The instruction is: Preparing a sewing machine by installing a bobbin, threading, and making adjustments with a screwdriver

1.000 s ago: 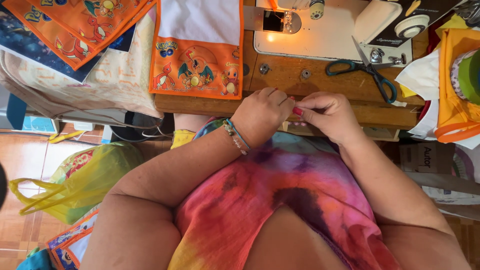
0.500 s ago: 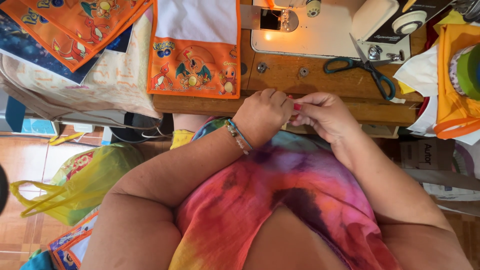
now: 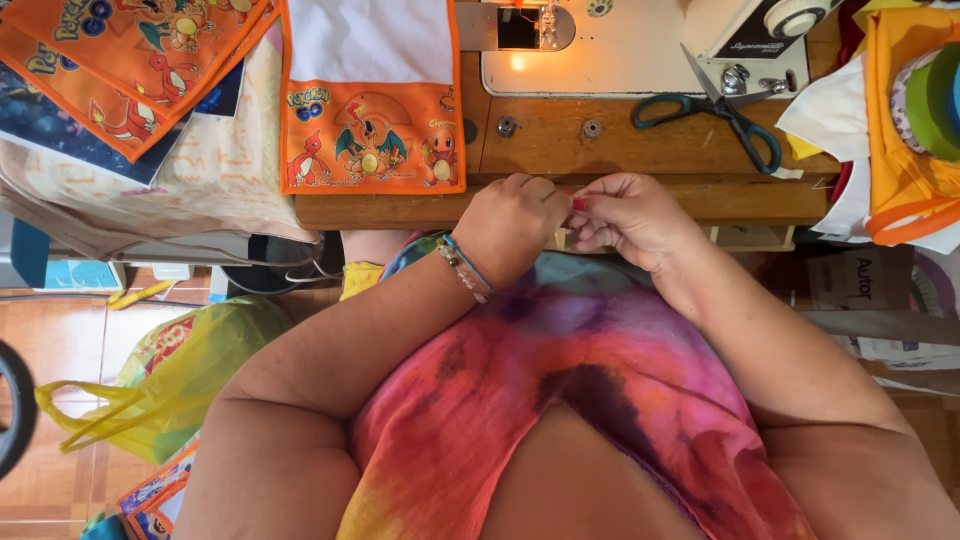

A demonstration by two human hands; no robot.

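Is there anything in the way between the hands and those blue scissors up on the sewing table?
Nothing visible blocks the way. The left hand and right hand are together at the table's front edge. Only bare wood with two small metal fittings lies between them and the scissors, beside the sewing machine.

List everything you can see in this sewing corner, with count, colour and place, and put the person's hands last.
Sewing machine: one, cream, top centre, its lamp lit.
Wooden table: one, brown, under the machine.
Scissors: one pair, teal handles, on the table right of centre.
Orange cartoon-print fabric panel: one, white upper part, table's left end.
Printed fabric pieces: several, orange, navy and cream, top left.
Orange cloth bundle: one, right edge.
Yellow plastic bag: one, on the floor, lower left.
Left hand: beaded bracelets on the wrist, fingers curled, at the table's front edge.
Right hand: red nails, fingertips meeting the left hand.
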